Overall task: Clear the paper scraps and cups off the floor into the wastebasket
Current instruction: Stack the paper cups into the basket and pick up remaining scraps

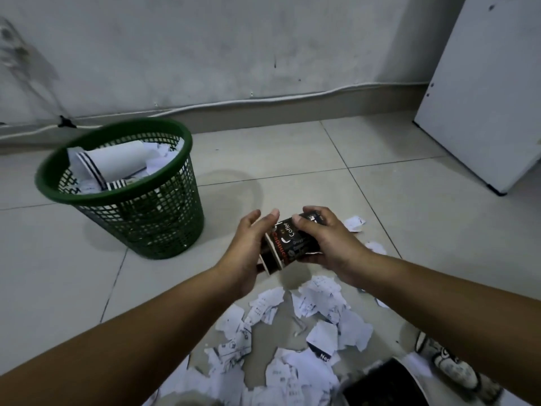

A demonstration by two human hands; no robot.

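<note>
Both hands hold dark printed paper coffee cups (288, 244) above the tiled floor, the cups pushed into one another on their sides. My left hand (248, 247) cups the wide rim end; my right hand (322, 238) grips the base end from above. A green mesh wastebasket (172, 218) stands to the left, holding white cups and torn paper. Several white paper scraps (316, 300) lie on the floor below my hands. Another dark cup (383, 385) lies at the bottom edge.
A white panel (486, 92) leans against the wall at the right. A cable (234, 105) runs along the baseboard behind the basket. A patterned cup or object (450, 364) lies at the lower right by my forearm.
</note>
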